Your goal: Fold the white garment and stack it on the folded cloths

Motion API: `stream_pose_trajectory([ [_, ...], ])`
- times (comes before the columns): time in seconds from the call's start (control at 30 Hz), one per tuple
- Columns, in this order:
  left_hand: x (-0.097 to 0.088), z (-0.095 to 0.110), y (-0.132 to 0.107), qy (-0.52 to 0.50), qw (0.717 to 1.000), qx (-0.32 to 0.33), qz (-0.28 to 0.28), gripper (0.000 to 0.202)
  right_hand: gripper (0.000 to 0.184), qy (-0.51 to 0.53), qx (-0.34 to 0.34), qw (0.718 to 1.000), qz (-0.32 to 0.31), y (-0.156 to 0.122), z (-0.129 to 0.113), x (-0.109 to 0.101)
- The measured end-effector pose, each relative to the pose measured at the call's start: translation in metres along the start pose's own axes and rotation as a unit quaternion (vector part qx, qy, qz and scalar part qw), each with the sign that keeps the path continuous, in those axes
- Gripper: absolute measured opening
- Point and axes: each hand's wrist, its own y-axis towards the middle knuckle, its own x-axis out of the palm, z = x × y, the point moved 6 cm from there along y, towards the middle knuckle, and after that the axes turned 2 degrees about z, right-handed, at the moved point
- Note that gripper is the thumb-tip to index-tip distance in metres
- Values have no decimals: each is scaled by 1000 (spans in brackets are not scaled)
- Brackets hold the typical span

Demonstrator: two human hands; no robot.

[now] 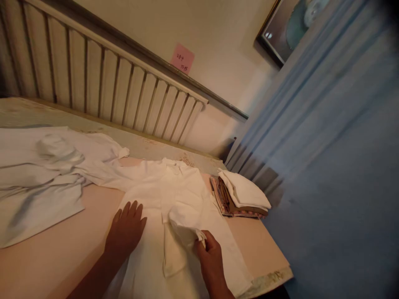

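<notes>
A white long-sleeved garment lies spread out on the table, its collar towards the wall. My left hand rests flat on its left side, fingers apart. Pinched in my right hand is the end of a sleeve, raised a little and folded across the front of the garment. The other sleeve stretches out to the left, where it meets a second, crumpled white garment.
Folded cloths, white over brown and patterned, are stacked at the table's right end. A radiator runs along the wall behind. A blue curtain hangs on the right. The table has a pinkish cover.
</notes>
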Motion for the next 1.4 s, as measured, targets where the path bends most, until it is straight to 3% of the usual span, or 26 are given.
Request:
stream_pose_trajectory([
  [0.17,3,-1,0,13,1000,6,-5,47,17,2,-5,1000,18,1,-7,12],
  [0.33,1,0,0,25,1000,6,-7,47,19,-2,-7,1000,-3,-1,-11,28],
  [0.67,2,-1,0,14,1000,2,-9,48,21,-38,-16,999,-24,-5,-2,34],
  [0.8,2,-1,1,15,1000,2,-5,47,24,-71,-36,995,-66,-12,0,43],
  [0.9,1,0,1,18,1000,5,-8,46,25,-76,-29,987,-138,-25,3,51],
  [1.0,0,0,1,13,1000,4,-8,46,44,-89,0,974,-209,-37,13,48],
  [1.1,-1,0,1,5,1000,0,-4,46,44,-107,-5,976,-189,-26,27,24],
  [1.23,0,1,1,6,1000,-3,-5,45,34,-166,-32,985,-32,21,61,-50],
  [1.33,2,0,1,13,1000,-7,-9,45,41,-295,21,950,103,46,96,-119],
  [1.4,3,0,1,8,1000,-10,-11,45,42,-377,35,917,124,51,111,-150],
])
